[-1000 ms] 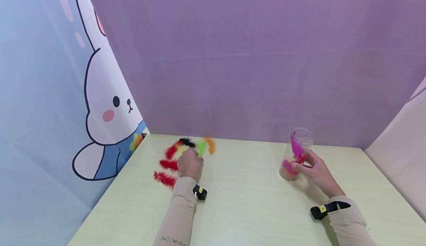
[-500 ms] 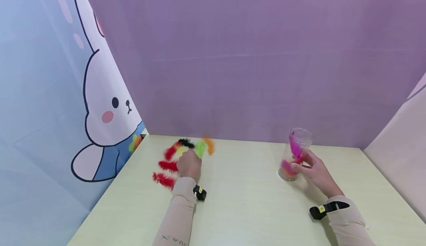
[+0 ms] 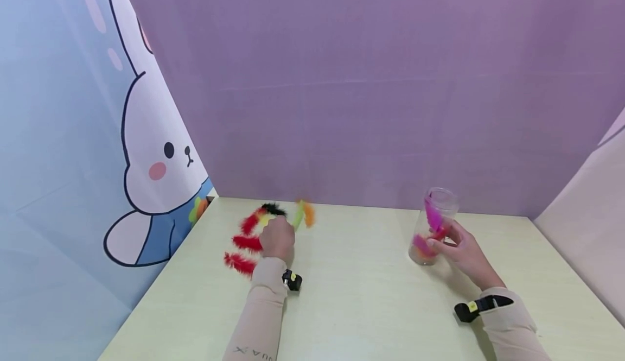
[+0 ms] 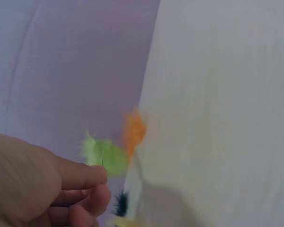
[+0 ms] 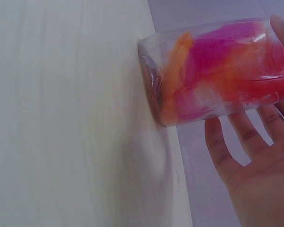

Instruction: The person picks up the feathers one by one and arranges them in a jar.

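My left hand (image 3: 277, 239) pinches a light green feather (image 4: 111, 158) between thumb and forefinger, above the left part of the table. Just behind it lies an orange feather (image 3: 308, 214). Around the hand are a black feather (image 3: 274, 209), a yellow feather (image 3: 265, 220) partly hidden by it, and several red feathers (image 3: 239, 263). At the right, my right hand (image 3: 471, 258) holds a clear jar (image 3: 449, 201) with thumb and fingers around its side. Inside the jar are magenta, orange and red feathers (image 5: 213, 56); it stands slightly tilted, its base at the tabletop.
Pale table (image 3: 361, 296) stretches between both hands. A purple cloth (image 3: 366, 89) hangs along its back edge. To the left is a blue curtain (image 3: 58, 187) with a printed rabbit, and a whitish cloth (image 3: 586, 230) borders the right side.
The green feather has turned in my left hand and now shows narrower, close against the orange one. My left hand has risen slightly. My right hand and the jar stay put.
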`<action>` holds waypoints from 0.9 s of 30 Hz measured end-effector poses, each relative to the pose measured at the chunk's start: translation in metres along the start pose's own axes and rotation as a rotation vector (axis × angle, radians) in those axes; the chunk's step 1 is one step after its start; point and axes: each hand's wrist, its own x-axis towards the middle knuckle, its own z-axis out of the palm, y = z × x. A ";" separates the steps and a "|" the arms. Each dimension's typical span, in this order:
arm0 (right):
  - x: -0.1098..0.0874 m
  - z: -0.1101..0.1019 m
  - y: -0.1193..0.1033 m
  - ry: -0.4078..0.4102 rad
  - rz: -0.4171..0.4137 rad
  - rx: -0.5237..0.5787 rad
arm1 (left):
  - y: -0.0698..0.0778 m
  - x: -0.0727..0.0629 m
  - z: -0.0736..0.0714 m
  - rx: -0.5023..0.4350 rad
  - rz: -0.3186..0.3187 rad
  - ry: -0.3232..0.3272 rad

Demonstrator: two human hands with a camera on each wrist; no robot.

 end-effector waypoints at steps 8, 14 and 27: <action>0.001 0.000 0.003 -0.003 -0.005 0.008 | 0.009 -0.001 -0.011 -0.069 0.050 -0.060; 0.002 0.000 0.005 -0.010 -0.001 0.020 | 0.017 -0.005 -0.019 -0.115 0.094 -0.075; 0.002 0.001 0.009 -0.008 -0.006 0.016 | 0.034 -0.014 -0.032 -0.111 0.194 -0.026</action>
